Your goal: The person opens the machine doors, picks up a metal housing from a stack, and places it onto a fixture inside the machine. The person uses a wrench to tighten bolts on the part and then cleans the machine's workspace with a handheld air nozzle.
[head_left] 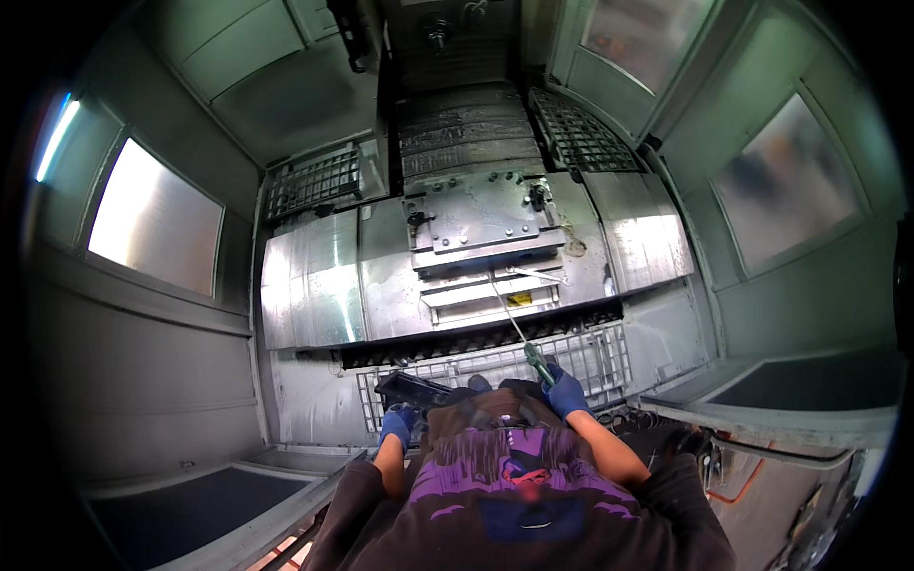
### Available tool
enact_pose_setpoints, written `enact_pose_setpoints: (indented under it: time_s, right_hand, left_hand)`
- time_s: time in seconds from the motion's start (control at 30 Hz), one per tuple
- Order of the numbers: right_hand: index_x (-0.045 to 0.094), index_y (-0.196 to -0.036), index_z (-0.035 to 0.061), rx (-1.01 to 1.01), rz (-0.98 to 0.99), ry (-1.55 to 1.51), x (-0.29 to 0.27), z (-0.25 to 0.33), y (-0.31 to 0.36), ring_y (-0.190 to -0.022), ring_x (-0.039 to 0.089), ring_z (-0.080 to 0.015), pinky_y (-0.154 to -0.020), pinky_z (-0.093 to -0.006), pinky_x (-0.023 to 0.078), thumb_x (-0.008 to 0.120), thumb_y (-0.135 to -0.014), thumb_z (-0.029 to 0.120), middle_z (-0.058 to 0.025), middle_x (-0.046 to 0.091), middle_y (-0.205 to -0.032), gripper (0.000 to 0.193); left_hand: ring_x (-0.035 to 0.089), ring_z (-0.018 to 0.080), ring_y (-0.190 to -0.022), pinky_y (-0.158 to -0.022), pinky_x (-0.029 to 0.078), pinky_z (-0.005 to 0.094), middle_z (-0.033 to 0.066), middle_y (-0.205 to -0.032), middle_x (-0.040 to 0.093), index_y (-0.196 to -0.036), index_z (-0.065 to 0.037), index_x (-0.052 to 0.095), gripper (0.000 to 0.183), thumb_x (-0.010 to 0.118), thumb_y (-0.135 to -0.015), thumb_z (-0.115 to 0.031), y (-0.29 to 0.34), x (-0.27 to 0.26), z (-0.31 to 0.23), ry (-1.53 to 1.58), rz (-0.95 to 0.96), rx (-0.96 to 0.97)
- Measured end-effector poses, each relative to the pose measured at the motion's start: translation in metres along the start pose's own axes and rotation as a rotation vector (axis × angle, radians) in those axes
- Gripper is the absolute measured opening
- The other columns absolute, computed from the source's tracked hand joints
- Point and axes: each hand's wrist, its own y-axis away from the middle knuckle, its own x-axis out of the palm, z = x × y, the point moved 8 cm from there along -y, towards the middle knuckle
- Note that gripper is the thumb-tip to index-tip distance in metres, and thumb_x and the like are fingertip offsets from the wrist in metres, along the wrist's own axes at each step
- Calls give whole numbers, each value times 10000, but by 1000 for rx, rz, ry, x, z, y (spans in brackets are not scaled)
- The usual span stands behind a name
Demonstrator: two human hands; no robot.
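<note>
Right hand [567, 393] closed on green-handled long rod tool [519, 328]: looks light, stiff, whippy at tip; grip handle; left hand [398, 423] grips dark bar [411, 388].

Both hands wear blue gloves: the left hand [398, 423] at about seven o'clock from the picture's centre, the right hand [566, 392] at about five. Dark sleeves are pushed up past the elbows. The dark top carries a purple dripping graphic at six o'clock.
</note>
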Motion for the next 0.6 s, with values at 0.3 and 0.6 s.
enact_pose_setpoints:
  time_s: [0.3, 0.6]
  right_hand:
    - [567, -1222, 127, 111, -155, -98, -19, -63, 21, -997, 587, -363, -851, -413, 473, 607, -789, 261, -189, 617, -1087, 455]
    - [575, -1213, 129, 61, -102, -100, -26, -51, 23, -976, 594, -371, -830, -416, 482, 588, -788, 207, -214, 618, -1049, 432]
  left_hand:
    - [530, 185, -645, -569, 448, 353, 38, -795, 613, -907, -129, 596, 137, 498, -925, -223, -9, 24, 1, 677, 14, -398]
    - [554, 168, -697, -628, 472, 343, 31, -851, 635, -906, -92, 607, 154, 476, -931, -170, -36, 28, -10, 745, 77, -279]
